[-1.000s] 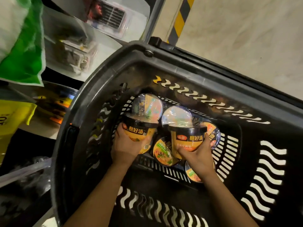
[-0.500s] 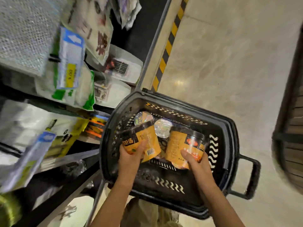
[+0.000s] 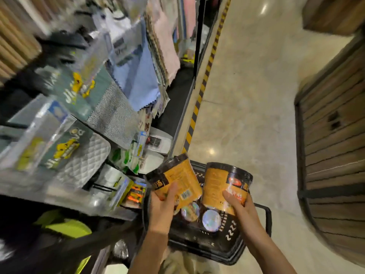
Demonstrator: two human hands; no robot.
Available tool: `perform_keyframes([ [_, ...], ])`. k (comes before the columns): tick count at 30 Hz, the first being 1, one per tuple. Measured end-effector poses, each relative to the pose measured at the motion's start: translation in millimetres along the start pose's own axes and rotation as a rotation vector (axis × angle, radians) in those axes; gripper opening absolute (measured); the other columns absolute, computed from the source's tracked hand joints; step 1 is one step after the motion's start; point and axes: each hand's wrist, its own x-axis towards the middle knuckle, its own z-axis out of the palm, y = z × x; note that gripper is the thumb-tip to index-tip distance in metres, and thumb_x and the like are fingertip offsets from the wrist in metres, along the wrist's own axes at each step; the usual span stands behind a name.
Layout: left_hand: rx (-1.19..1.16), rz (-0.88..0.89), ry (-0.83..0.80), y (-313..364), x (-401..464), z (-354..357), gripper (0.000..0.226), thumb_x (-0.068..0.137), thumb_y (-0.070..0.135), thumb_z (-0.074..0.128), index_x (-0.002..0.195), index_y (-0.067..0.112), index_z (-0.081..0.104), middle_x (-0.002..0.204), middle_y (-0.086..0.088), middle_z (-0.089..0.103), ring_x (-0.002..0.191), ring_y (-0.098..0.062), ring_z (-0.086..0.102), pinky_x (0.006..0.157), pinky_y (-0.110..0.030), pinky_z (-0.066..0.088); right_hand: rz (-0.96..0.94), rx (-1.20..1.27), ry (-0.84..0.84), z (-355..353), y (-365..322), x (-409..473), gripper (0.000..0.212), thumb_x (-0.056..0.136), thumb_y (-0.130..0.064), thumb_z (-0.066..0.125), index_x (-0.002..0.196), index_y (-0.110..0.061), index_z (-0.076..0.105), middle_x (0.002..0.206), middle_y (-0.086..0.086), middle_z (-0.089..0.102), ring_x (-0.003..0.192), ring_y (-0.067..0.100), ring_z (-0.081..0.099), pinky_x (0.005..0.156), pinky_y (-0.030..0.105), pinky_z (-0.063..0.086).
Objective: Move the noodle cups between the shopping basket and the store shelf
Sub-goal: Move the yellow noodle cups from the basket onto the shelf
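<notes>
Both hands are occupied: left hand (image 3: pixel 164 211) grips a tilted noodle cup (image 3: pixel 175 179), right hand (image 3: pixel 242 209) grips a second cup (image 3: pixel 225 181) at its 3 o'clock. Both cups sit above the black shopping basket (image 3: pixel 233 248), where further cups (image 3: pixel 211 220) remain. Store shelf (image 3: pixel 83 123) lies at 9 o'clock, blurred.

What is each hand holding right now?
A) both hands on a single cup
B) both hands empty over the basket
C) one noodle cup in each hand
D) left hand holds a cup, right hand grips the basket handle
C: the left hand grips one noodle cup and the right hand grips a second cup, both raised above the shopping basket.
</notes>
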Motion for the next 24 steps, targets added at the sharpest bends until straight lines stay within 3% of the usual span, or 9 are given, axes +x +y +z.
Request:
perform_keyframes([
  [3,-0.08,0.036,-0.048,25,-38,-7,0.039,0.082,0.037,0.057,0.114,0.022,0.04,0.102,0.009,0.058,0.098,-0.015,0.054,0.079,-0.025,0.038,-0.064,0.011,-0.03,-2,-15,-26,0.088,0.055,-0.046,0.085,0.129,-0.02,0.045,0.114,0.006,0.066,0.101,0.024,0.066,0.094,0.048,0.049],
  [8,-0.151,0.124,-0.021,38,-90,-19,0.072,0.054,0.056,0.059,0.117,0.022,0.046,0.115,0.0,0.06,0.106,-0.019,0.056,0.099,-0.037,0.04,-0.136,0.04,-0.063,-13,-27,-63,0.077,0.055,-0.035,0.073,0.125,-0.018,0.045,0.11,0.011,0.065,0.097,0.029,0.065,0.09,0.047,0.05],
  [11,-0.201,0.14,0.039,35,-126,-20,0.062,0.05,0.058,0.059,0.099,0.022,0.05,0.109,-0.004,0.062,0.109,-0.025,0.056,0.104,-0.046,0.037,-0.145,0.065,-0.106,-27,-29,-79,0.078,0.055,-0.029,0.077,0.126,-0.013,0.047,0.111,0.017,0.066,0.098,0.036,0.065,0.092,0.053,0.049],
  [13,-0.251,0.145,0.082,28,-152,-19,0.055,0.052,0.055,0.059,0.096,0.022,0.05,0.108,-0.004,0.061,0.11,-0.025,0.055,0.105,-0.045,0.037,-0.159,0.067,-0.166,-40,-26,-90,0.09,0.049,-0.035,0.089,0.126,-0.012,0.047,0.111,0.019,0.065,0.097,0.039,0.065,0.091,0.054,0.049],
  [15,-0.32,0.187,0.121,17,-177,-18,0.061,0.053,0.054,0.059,0.103,0.02,0.051,0.114,-0.005,0.061,0.11,-0.025,0.055,0.104,-0.043,0.038,-0.171,0.031,-0.226,-51,-23,-101,0.11,0.029,-0.047,0.094,0.125,-0.012,0.05,0.11,0.019,0.067,0.096,0.038,0.067,0.088,0.054,0.052],
  [17,-0.363,0.192,0.166,4,-205,-18,0.069,0.062,0.055,0.057,0.119,0.018,0.048,0.121,-0.006,0.059,0.105,-0.023,0.057,0.097,-0.04,0.042,-0.18,0.001,-0.3,-62,-19,-111,0.112,0.023,-0.051,0.092,0.12,-0.012,0.053,0.106,0.016,0.069,0.093,0.035,0.068,0.085,0.052,0.053],
  [18,-0.369,0.194,0.197,-5,-221,-19,0.061,0.069,0.054,0.056,0.118,0.019,0.048,0.119,-0.005,0.059,0.1,-0.02,0.058,0.091,-0.037,0.043,-0.188,-0.022,-0.34,-66,-15,-116,0.111,0.022,-0.052,0.091,0.12,-0.012,0.054,0.105,0.015,0.07,0.092,0.034,0.069,0.085,0.051,0.053],
  [21,-0.403,0.214,0.335,-36,-264,-28,0.032,0.072,0.052,0.056,0.088,0.025,0.049,0.099,0.001,0.063,0.087,-0.013,0.056,0.084,-0.034,0.038,-0.181,-0.076,-0.4,-71,-1,-133,0.122,0.017,-0.056,0.092,0.125,-0.016,0.052,0.11,0.013,0.069,0.099,0.035,0.066,0.091,0.052,0.05],
  [24,-0.461,0.206,0.49,-64,-300,-45,0.026,0.081,0.044,0.058,0.085,0.021,0.046,0.092,-0.009,0.059,0.085,-0.019,0.052,0.079,-0.032,0.038,-0.165,-0.176,-0.499,-67,12,-158,0.125,0.009,-0.059,0.088,0.122,-0.018,0.052,0.109,0.011,0.067,0.098,0.034,0.065,0.093,0.052,0.048],
])
